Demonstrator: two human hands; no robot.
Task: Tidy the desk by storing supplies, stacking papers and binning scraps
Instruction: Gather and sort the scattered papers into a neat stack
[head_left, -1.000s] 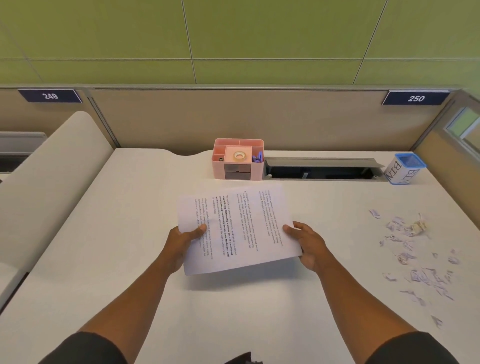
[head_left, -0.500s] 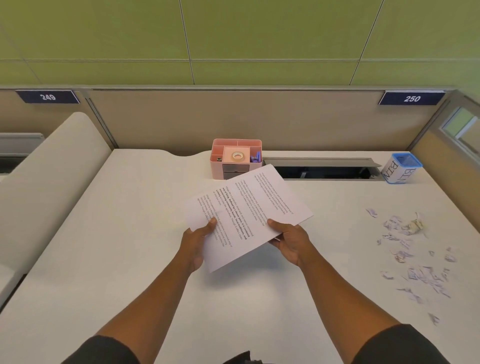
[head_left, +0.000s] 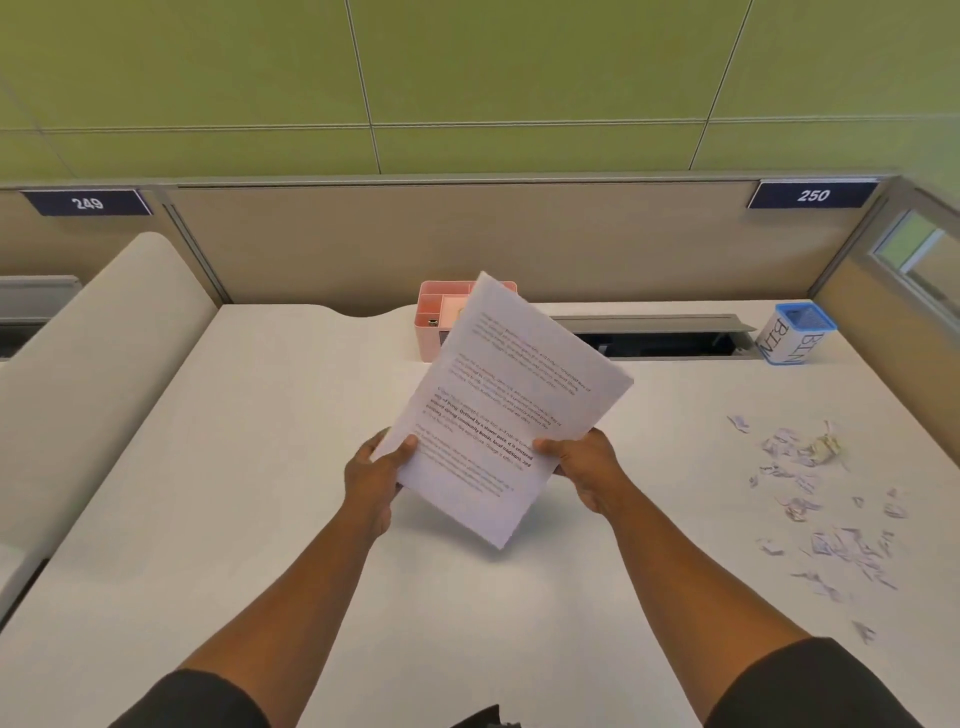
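Two hands up in front of us, and both are on the papers (head_left: 498, 410). Our left hand (head_left: 375, 475) pinches the lower left edge, thumb on the printed face and fingers curled behind. Our right hand (head_left: 582, 460) grips the lower right edge the same way, thumb on top. We hold the sheets lifted off the bench (head_left: 249, 467), tilted with one corner pointing down toward us and the far corner raised. Whether it is one sheet or several, we cannot tell from here.

That raised corner covers part of the pink organizer (head_left: 434, 317), which sits at the back of the bench against the partition. Just beside it, to the right, runs an open cable slot (head_left: 665, 338). Further right, at the back corner, stands a small blue-rimmed bin (head_left: 797, 332) with BIN lettered on its side. We see torn paper scraps (head_left: 810, 499) scattered across the right side of the bench, well apart from our hands, with one crumpled piece (head_left: 827, 446) among them.
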